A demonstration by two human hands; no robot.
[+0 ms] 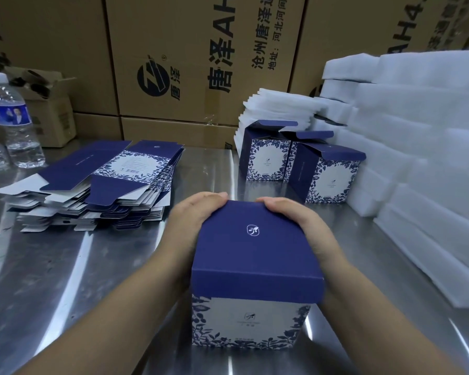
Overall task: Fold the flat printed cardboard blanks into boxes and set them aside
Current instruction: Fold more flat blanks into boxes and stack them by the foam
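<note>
Head view: the left hand (198,226) and right hand (303,228) clasp opposite sides of a folded blue box (255,266) standing on the steel counter (79,280), flat blanks (106,185) stacked at left, finished boxes (295,161) behind.

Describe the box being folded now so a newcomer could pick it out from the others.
On the steel table, look at the near edge. The navy box there is gripped by the left hand and right hand. Unlike the three boxes behind it by the white foam stack, whose top flaps stand open, its lid is folded shut.
</note>
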